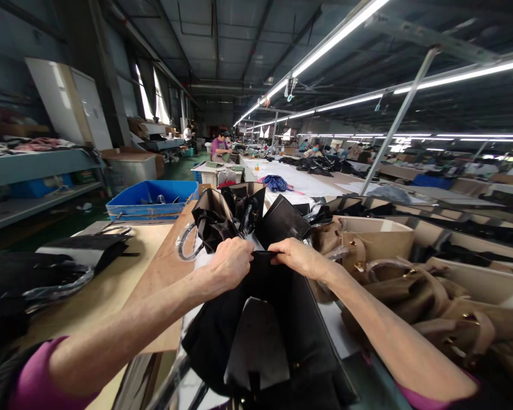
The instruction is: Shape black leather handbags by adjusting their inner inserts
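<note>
A black handbag [308, 336] stands right in front of me with its mouth towards the camera. My left hand [233, 262] is closed on the bag's far top edge, thumb and fingers pinching it. Close beside it, my right hand [297, 256] pinches the same edge a little to the right. A grey panel [259, 341] shows in the near part of the bag. One plastic-wrapped handle [171, 381] hangs at the bag's lower left. Just beyond my hands stand more black bags [214, 219], one with a wrapped handle loop.
Tan and brown handbags [376, 239] crowd the right side, with a row of black bags behind. On the left are a blue bin [154, 196] and a black bag [85, 250] on a wooden board [154, 273]. People sit at tables further back. A slanted metal post [397, 122] rises at right.
</note>
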The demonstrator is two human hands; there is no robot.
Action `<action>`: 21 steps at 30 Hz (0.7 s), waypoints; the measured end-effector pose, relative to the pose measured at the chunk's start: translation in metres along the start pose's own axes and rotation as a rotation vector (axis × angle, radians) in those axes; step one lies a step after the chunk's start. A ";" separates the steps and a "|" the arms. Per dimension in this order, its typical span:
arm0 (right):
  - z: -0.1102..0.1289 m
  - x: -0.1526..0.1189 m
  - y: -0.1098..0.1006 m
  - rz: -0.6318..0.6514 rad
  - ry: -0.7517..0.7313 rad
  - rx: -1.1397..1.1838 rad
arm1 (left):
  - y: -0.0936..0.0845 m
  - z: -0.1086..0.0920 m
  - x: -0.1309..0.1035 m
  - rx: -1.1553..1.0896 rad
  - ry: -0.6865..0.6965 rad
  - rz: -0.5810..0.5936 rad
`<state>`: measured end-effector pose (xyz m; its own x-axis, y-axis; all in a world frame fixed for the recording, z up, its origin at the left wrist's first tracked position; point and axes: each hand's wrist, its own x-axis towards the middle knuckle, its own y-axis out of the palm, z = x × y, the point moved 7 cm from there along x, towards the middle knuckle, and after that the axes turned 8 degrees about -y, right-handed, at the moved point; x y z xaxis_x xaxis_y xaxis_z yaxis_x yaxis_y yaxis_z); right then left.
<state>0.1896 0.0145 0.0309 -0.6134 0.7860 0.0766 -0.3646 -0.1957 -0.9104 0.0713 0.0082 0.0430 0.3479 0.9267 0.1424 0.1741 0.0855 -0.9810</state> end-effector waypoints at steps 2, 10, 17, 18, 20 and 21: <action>0.006 0.002 -0.001 -0.001 0.035 -0.148 | -0.001 0.002 0.000 -0.007 0.001 -0.021; 0.014 0.000 -0.005 0.041 0.066 -0.347 | -0.005 0.005 0.001 -0.037 0.118 -0.032; 0.010 0.001 -0.004 0.036 0.011 -0.192 | 0.001 0.010 0.005 -0.074 0.142 -0.047; 0.011 0.000 -0.003 0.037 0.030 -0.236 | 0.002 0.011 0.005 -0.071 0.129 -0.059; 0.014 -0.001 -0.004 0.025 0.065 -0.358 | 0.002 0.013 0.006 -0.064 0.099 -0.082; 0.017 -0.001 -0.004 0.014 0.080 -0.421 | 0.002 0.014 0.006 -0.064 0.084 -0.087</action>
<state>0.1796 0.0042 0.0417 -0.5538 0.8314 0.0464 -0.0287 0.0367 -0.9989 0.0613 0.0190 0.0401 0.4045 0.8826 0.2395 0.2645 0.1379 -0.9545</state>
